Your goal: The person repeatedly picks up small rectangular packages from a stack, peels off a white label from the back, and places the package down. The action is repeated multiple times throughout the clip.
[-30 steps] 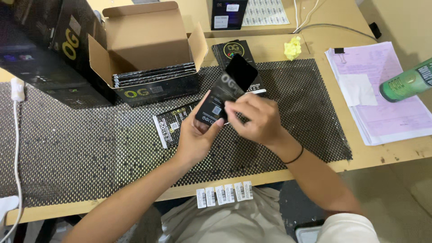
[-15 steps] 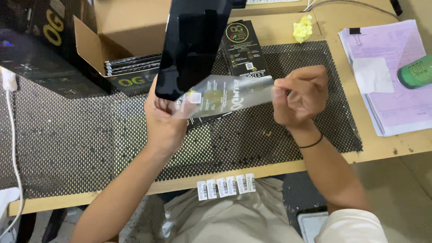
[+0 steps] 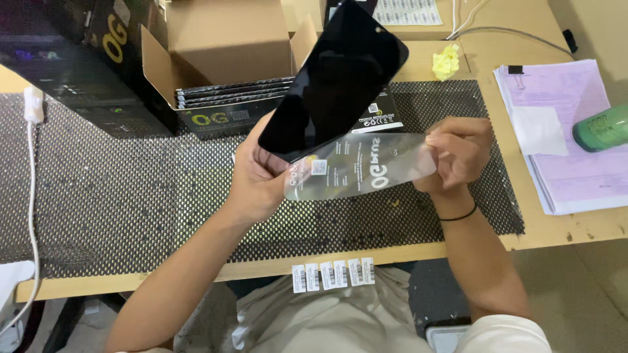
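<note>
While raised above the mesh mat [image 3: 118, 196] on the worktop [image 3: 556, 235], left hand [image 3: 258, 176] closed on lower edge of black glass panel [image 3: 333, 82], tilted up toward open cardboard box [image 3: 222, 46]. Right hand [image 3: 458, 153] pinched shut on end of clear printed film [image 3: 360, 171], stretched between both hands, near end still at panel's bottom. Purple papers [image 3: 575, 131], green bottle [image 3: 602, 127] to right; barcode stickers [image 3: 333, 274] on front edge
</note>
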